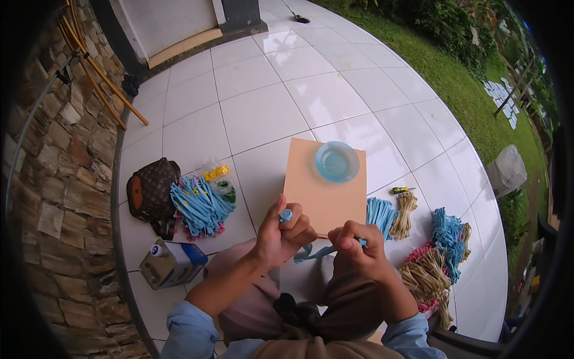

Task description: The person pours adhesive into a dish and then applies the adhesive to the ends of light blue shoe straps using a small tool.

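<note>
Holding a light-blue strip (317,256) with its long axis crosswise, sagging just this side of the tan board (326,203). Strung between a curled left hand (284,236) and a closed right hand (362,246), gripped by both; partly hidden inside, and hard to trace to the rounded blue tip (286,216) atop the left.

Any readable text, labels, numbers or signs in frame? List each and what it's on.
Nothing I can read out.
Grey-and-blue can: printed marks on its side, too small and blurred.
Brown bag: repeating printed motifs, too small.
No other lettering legible.
</note>
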`<state>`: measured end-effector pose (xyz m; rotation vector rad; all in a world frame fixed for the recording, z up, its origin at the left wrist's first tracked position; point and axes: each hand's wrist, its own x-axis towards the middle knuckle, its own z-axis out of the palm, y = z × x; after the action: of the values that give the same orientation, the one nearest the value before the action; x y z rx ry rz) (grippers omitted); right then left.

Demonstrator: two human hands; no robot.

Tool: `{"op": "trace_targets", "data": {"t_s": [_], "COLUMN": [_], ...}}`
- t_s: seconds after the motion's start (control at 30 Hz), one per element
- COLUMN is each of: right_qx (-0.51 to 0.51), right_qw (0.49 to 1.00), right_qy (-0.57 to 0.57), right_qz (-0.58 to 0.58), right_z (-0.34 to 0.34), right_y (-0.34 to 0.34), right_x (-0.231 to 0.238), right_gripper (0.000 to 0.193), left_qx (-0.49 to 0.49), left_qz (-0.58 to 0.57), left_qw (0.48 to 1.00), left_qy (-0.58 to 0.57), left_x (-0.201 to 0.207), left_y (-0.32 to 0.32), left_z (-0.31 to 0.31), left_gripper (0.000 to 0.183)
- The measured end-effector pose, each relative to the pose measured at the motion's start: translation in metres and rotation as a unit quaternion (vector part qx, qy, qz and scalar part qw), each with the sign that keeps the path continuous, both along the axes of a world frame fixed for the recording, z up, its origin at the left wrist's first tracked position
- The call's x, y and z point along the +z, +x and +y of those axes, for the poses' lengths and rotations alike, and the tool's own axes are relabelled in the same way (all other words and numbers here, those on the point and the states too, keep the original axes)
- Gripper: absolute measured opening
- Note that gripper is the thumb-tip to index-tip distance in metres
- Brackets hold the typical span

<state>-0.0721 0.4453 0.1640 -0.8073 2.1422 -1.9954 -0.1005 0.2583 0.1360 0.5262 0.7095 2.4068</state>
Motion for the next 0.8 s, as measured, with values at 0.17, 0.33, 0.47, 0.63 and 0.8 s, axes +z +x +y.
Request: {"op": "trace_targets", "data": {"t_s": [0.17,0.33,0.47,0.63,0.8], "right_qx": [-0.134,0.023,-0.074,-0.041,-0.009], "right_qw": [0.959,0.918,0.855,0.971,0.987], "right_qy": [0.230,0.389,0.465,0.231,0.115], "right_qz": [-0.099,-0.071,0.219,-0.049,-0.113], "right_z": [0.021,0.034,0.016,0.006,0.014], "right_y": [-0.016,0.005,0.022,0.018,0.016], "right_x": [0.008,-0.002,-0.011,0.001,-0.006], "right_gripper": [0.014,0.028,0.064,0.050,0.025], "left_qx": [0.103,0.125,0.107,0.047,0.109], "left_qz": [-0.008,-0.083,-0.099,-0.104,-0.111], "left_qw": [0.994,0.975,0.968,0.973,0.982], "left_qy": [0.038,0.165,0.206,0.200,0.107], "left_x": [0.023,0.041,0.035,0.031,0.042], "left_y": [-0.020,-0.021,-0.021,-0.008,-0.004], "left_z": [0.007,0.014,0.023,0.044,0.054], "left_gripper": [0.052,0.046,0.045,0.045,0.049]}}
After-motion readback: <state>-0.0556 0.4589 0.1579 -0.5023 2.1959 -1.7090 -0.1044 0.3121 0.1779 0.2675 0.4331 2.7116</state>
